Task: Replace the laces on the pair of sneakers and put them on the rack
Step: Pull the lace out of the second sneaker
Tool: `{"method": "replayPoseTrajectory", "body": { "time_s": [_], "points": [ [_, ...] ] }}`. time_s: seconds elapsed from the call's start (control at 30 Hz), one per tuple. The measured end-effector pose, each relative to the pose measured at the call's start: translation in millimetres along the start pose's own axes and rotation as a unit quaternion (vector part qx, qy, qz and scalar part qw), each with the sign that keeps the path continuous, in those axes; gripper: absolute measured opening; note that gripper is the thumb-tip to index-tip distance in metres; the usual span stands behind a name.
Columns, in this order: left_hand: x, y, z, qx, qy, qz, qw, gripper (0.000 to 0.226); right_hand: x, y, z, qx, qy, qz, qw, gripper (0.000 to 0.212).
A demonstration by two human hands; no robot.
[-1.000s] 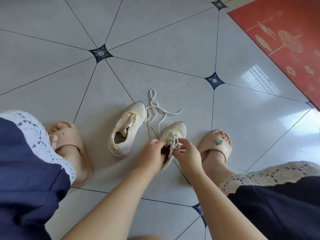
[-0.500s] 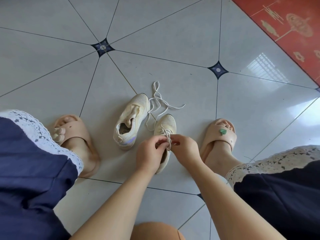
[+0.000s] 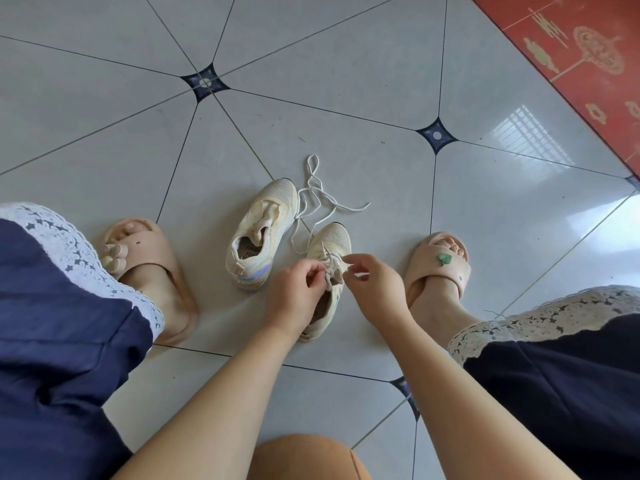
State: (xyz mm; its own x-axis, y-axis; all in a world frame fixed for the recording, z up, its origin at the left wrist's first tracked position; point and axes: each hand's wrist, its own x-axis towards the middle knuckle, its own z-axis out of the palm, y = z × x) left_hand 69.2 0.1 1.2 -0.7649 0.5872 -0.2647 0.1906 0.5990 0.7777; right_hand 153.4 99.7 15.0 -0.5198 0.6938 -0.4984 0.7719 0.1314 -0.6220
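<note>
You have bright, even daylight; window glare gleams on the floor point(image 3: 526, 136) beyond your fingers point(image 3: 313, 271), rightward; edges bow.

The only camera sits on the person's head and looks steeply down at the tiled floor point(image 3: 346, 81). The left hand point(image 3: 294, 296) and right hand point(image 3: 377, 289) are close below it, near the middle. The wide view reaches a red mat point(image 3: 588, 64) at the top right.

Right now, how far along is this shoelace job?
Done: the bare sneaker has no lace; a loose lace lies beside it. In hand: left hand and right hand pinch the threaded lace on the second sneaker. Left: finishing both, then racking; no rack shows.
</note>
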Motion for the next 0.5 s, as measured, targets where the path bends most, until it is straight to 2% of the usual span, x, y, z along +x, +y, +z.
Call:
{"method": "replayPoseTrajectory", "body": {
  "time_s": [0.07,0.17,0.5],
  "points": [
    [0,1,0,-0.002,0.003,0.004,1.000,0.011,1,-1,-5,0.020,0.012,-0.003,1.000,0.016],
    [0,2,1,-0.006,0.002,0.005,1.000,0.012,-2,-5,-5,0.025,-0.013,-0.018,0.999,0.010],
    [-1,3,-2,0.018,-0.014,0.039,0.999,0.013,-10,-9,2,-0.003,0.014,-0.055,0.998,0.015]
  ]
}}
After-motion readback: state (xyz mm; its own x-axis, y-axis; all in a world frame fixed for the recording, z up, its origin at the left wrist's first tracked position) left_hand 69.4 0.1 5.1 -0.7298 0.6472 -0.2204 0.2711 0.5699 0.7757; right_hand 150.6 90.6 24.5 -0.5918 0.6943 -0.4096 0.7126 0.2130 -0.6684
